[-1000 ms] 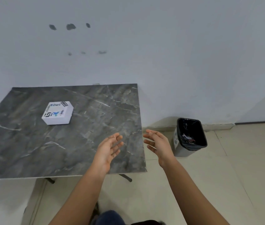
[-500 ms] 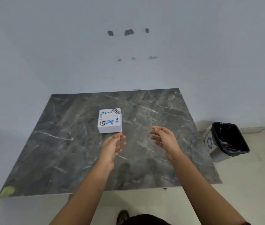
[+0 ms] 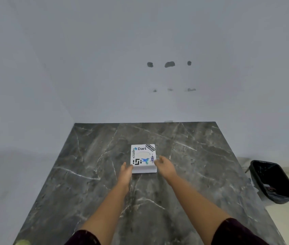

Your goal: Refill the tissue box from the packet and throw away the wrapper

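The white tissue box (image 3: 143, 158) sat on the dark counter (image 3: 94, 175), and the left hand (image 3: 126, 169) and right hand (image 3: 164, 164) were at its near corners with open fingers, seemingly starting to pick it up; next they needed to squeeze both sides.

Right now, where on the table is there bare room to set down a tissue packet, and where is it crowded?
The marble table is bare left of the tissue box out to its left edge, behind the box to the wall, and right of the right hand toward the bin. It is crowded only at the box, with the left hand and right hand at its sides.
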